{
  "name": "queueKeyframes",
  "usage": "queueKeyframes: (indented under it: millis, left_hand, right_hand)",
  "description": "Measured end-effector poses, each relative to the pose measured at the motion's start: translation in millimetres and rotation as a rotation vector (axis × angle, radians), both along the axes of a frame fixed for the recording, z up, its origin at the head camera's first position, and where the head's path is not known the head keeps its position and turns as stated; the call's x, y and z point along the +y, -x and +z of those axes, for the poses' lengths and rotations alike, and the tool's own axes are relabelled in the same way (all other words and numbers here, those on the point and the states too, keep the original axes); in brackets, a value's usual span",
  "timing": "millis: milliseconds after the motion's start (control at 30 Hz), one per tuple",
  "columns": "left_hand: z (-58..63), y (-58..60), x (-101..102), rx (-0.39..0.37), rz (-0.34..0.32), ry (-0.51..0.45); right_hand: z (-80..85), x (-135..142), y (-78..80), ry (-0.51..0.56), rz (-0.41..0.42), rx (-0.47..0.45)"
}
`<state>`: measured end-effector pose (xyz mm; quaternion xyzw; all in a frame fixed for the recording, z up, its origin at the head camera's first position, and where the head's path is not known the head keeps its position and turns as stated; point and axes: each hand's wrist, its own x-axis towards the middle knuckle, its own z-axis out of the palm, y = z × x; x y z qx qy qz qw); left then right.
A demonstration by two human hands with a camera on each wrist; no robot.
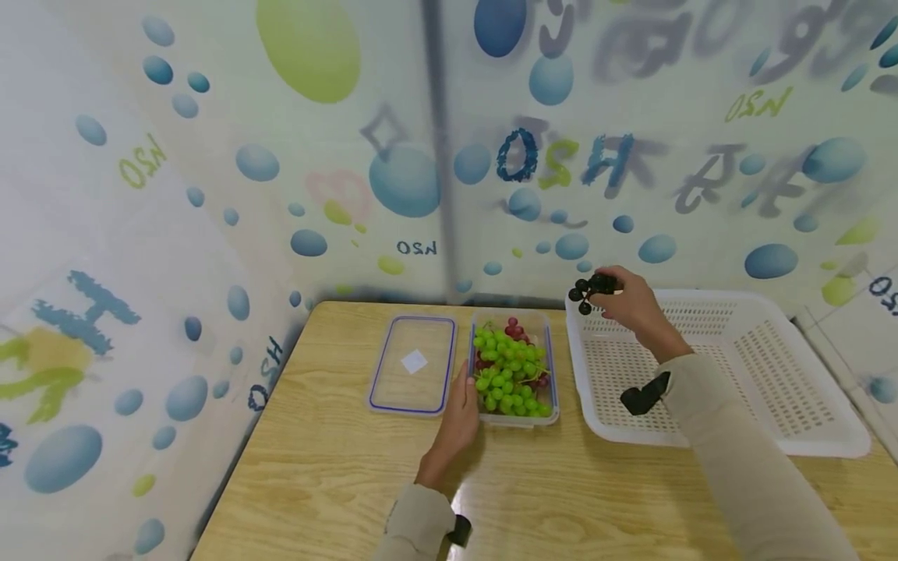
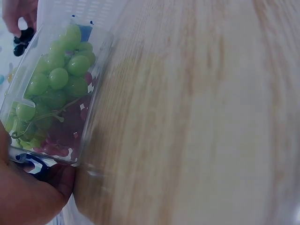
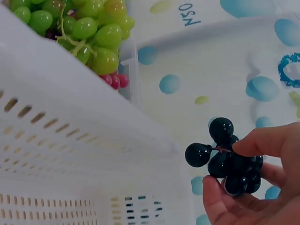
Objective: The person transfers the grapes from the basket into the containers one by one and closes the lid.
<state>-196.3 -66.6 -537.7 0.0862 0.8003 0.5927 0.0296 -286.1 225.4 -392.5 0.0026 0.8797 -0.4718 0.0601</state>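
Observation:
My right hand (image 1: pixel 631 304) holds a small bunch of black grapes (image 3: pixel 229 161) over the back left corner of the white basket (image 1: pixel 585 389). Thumb and fingers pinch the bunch near its stem, and some grapes hang free. My left hand (image 1: pixel 459 409) grips the left side of a clear plastic container (image 1: pixel 540 421) on the table, thumb at the rim and fingers along the outer wall. Inside the container, green grapes (image 1: pixel 508 362) lie heaped over red grapes (image 1: pixel 515 329), which show at the back and through the wall.
Left of the container lies its clear lid (image 1: pixel 393 382), flat, with a blue seal and a white label. The basket, with slotted walls, stands at the right on the wooden table (image 1: pixel 316 452). A patterned curtain (image 1: pixel 337 257) hangs right behind the table.

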Motion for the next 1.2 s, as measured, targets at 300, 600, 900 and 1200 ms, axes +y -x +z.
queueKeyframes:
  millis: [300,600,900,1200]
  left_hand:
    - [0.2,-1.2,1.1,-0.011,0.001,-0.001]
    - [-2.1,2.5,1.3,0.02,-0.02,-0.027]
    - [-0.6,2.5,-0.4,0.025,-0.025,-0.024]
    - [-0.6,0.8,-0.7,0.024,-0.024,-0.032]
  right_hand:
    - [-0.1,-24.7,4.4,-0.022,0.191,-0.038]
    - [-7.3,-43.7,9.8,-0.177,0.438,0.023]
    - [-14.3,-65.2,11.5,-0.386,0.571,0.036]
    - [-21.7,-82.4,12.2,-0.458,0.584,0.03]
